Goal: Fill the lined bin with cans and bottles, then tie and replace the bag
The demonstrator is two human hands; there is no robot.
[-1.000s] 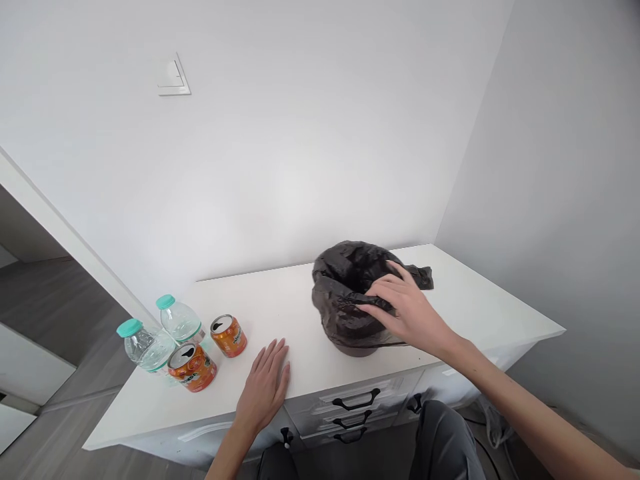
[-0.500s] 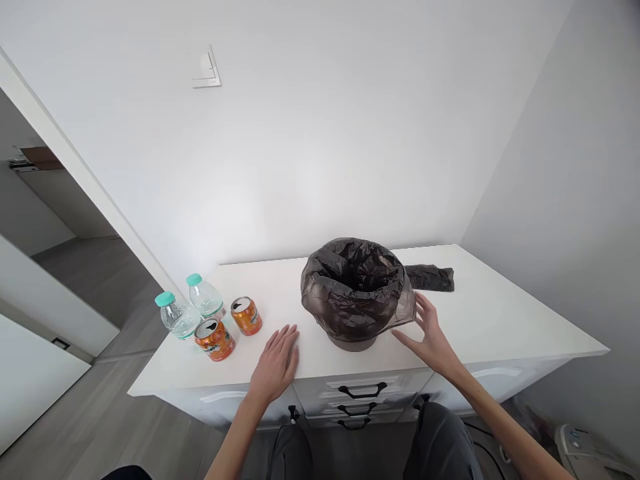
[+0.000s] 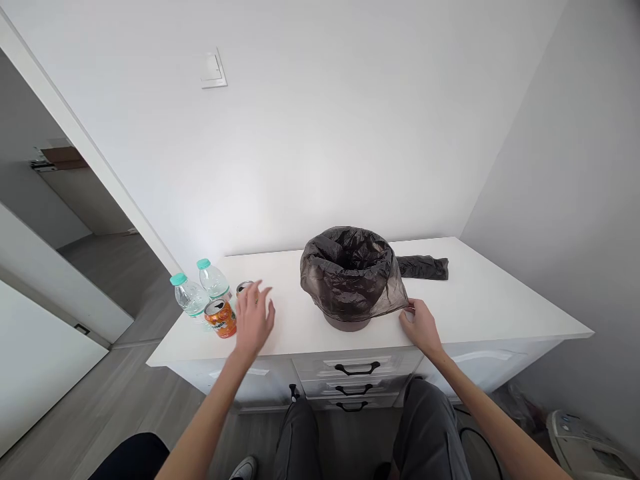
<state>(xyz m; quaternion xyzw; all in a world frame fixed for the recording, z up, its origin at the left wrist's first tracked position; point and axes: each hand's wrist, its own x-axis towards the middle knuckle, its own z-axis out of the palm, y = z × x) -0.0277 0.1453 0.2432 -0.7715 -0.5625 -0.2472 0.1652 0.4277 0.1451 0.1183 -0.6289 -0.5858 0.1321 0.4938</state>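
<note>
Close on the left hand's [image 3: 254, 321] left I see an orange can [image 3: 221, 321] and two bottles [image 3: 191, 297]; another can [image 3: 243, 287] stands behind its fingertips. Rightward, bare countertop [image 3: 286, 333] runs to the bin [image 3: 347, 326]. Its black bag [image 3: 350, 293], stretched to the right hand [image 3: 421, 327], bars that gap; beyond, there's room.

A white switch [image 3: 214, 71] is sitting on the wall [image 3: 350, 140]. Beyond the doorframe [image 3: 85, 140], a brown object [image 3: 65, 157] is resting, while at lower right a pale machine [image 3: 583, 443] is standing near a black cable [image 3: 480, 435].
</note>
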